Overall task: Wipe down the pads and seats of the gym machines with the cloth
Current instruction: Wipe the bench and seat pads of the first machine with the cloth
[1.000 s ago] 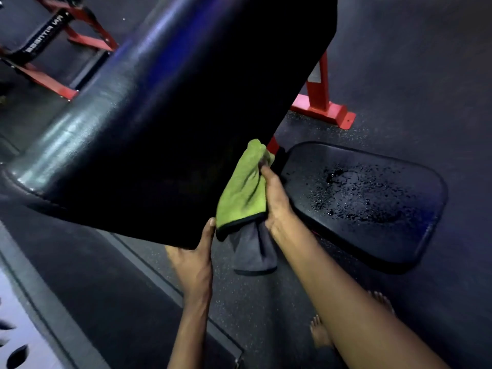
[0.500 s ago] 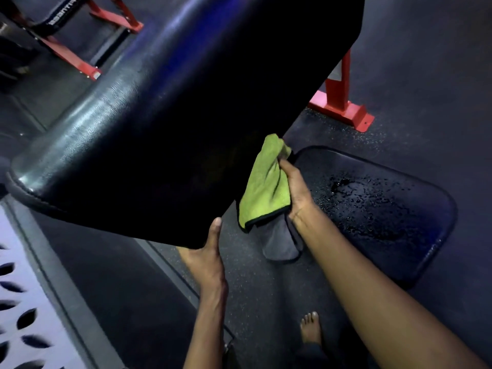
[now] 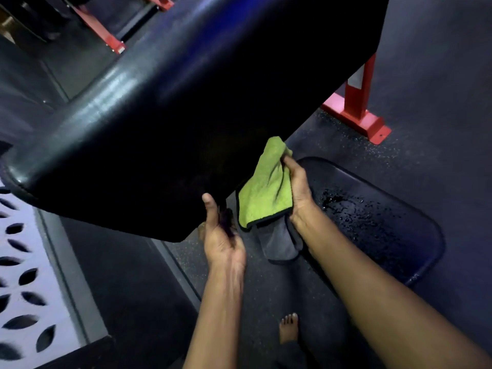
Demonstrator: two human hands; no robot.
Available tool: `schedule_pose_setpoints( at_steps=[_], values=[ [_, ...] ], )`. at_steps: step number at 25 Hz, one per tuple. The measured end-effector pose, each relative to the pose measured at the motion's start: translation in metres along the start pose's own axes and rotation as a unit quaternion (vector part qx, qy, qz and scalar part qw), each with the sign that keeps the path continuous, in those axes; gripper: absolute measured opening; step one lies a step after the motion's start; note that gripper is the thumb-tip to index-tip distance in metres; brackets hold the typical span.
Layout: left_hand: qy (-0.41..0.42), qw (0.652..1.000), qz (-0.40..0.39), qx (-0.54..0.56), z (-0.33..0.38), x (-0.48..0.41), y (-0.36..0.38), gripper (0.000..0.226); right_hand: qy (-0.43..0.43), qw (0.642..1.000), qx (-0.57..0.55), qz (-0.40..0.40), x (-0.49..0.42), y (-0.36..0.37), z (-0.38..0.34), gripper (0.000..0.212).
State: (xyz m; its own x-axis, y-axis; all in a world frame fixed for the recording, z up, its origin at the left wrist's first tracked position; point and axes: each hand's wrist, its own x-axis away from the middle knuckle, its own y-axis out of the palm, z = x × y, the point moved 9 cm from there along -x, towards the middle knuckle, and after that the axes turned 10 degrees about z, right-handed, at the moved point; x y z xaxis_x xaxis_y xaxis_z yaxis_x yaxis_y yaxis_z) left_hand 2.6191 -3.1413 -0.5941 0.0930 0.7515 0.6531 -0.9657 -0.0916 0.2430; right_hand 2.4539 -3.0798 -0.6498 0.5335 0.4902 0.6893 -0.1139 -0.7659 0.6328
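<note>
Head view: centre frame, right hand [image 3: 298, 190] clutching green cloth [image 3: 266, 193] against lower right edge of big tilted black back pad [image 3: 159, 115], grey side dangling below. Just left, left hand [image 3: 223, 241] gripping pad's bottom corner, thumb up on its face. Right of centre, seat pad [image 3: 386, 222] beaded with droplets.

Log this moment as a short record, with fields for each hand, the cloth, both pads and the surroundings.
left hand: thumb on the lower corner of the back pad; fingers hidden
right hand: holds the cloth by its top, at the back pad's lower edge
cloth: green face up, grey side hanging below
seat pad: low on the right, droplets on it, nothing touching it
surroundings: red frame foot behind the seat pad; bare foot on the dark floor
</note>
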Motion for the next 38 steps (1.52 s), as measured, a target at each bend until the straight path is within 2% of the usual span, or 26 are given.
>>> schedule_pose_setpoints(
  at_steps=[5, 7, 9, 12, 15, 17, 19, 22, 25, 28, 31, 32, 33, 35, 36, 38],
  values=[
    [0.009, 0.998, 0.040, 0.055, -0.006, 0.005, 0.020, 0.070, -0.083, 0.996, -0.012, 0.020, -0.007, -0.004, -0.075, 0.035],
    [0.011, 0.996, 0.042, 0.076, -0.005, 0.005, 0.021, 0.074, -0.102, 0.994, -0.014, 0.023, -0.011, -0.007, -0.092, 0.028],
    [0.018, 0.995, 0.053, 0.080, -0.007, 0.004, 0.021, 0.074, -0.085, 0.996, 0.008, 0.016, -0.014, -0.007, -0.085, 0.031],
    [0.030, 0.994, 0.062, 0.084, -0.009, 0.004, 0.020, 0.081, 0.001, 0.999, 0.046, -0.002, -0.007, 0.000, -0.044, 0.045],
    [0.045, 0.994, 0.065, 0.078, -0.009, 0.001, 0.018, 0.078, 0.035, 0.997, 0.063, -0.009, 0.004, 0.004, -0.027, 0.042],
    [0.052, 0.994, 0.059, 0.074, -0.008, -0.002, 0.018, 0.072, -0.009, 0.997, 0.072, 0.011, -0.002, 0.004, -0.048, 0.036],
    [0.055, 0.994, 0.049, 0.074, -0.008, 0.000, 0.018, 0.079, -0.067, 0.996, 0.049, 0.039, -0.013, 0.001, -0.081, 0.032],
    [0.044, 0.997, 0.026, 0.064, -0.013, -0.003, 0.019, 0.077, -0.114, 0.992, 0.008, 0.062, -0.024, -0.006, -0.114, 0.034],
    [0.008, 0.998, -0.010, 0.068, -0.020, -0.002, 0.037, 0.064, -0.087, 0.994, 0.023, 0.055, -0.023, -0.005, -0.097, 0.042],
    [-0.019, 0.997, -0.035, 0.068, -0.035, 0.001, 0.066, 0.079, -0.027, 0.998, 0.054, 0.027, -0.018, -0.004, -0.071, 0.041],
    [-0.035, 0.997, -0.049, 0.057, -0.053, 0.008, 0.099, 0.090, -0.018, 0.998, 0.068, 0.003, -0.015, -0.001, -0.085, 0.038],
    [-0.038, 0.996, -0.062, 0.055, -0.055, 0.009, 0.110, 0.086, -0.030, 0.998, 0.063, 0.010, -0.019, -0.003, -0.096, 0.037],
    [-0.045, 0.995, -0.065, 0.055, -0.058, 0.008, 0.117, 0.072, -0.048, 0.997, 0.053, 0.023, -0.024, -0.006, -0.109, 0.036],
    [-0.054, 0.997, -0.037, 0.051, -0.062, 0.005, 0.116, 0.033, -0.085, 0.995, 0.050, 0.034, -0.037, -0.012, -0.136, 0.036],
    [-0.052, 0.997, -0.022, 0.051, -0.062, 0.004, 0.114, 0.022, -0.096, 0.994, 0.054, 0.027, -0.043, -0.013, -0.144, 0.035],
    [-0.040, 0.998, -0.001, 0.048, -0.062, 0.004, 0.111, 0.022, -0.100, 0.993, 0.058, 0.025, -0.050, -0.018, -0.149, 0.033]
  ],
)
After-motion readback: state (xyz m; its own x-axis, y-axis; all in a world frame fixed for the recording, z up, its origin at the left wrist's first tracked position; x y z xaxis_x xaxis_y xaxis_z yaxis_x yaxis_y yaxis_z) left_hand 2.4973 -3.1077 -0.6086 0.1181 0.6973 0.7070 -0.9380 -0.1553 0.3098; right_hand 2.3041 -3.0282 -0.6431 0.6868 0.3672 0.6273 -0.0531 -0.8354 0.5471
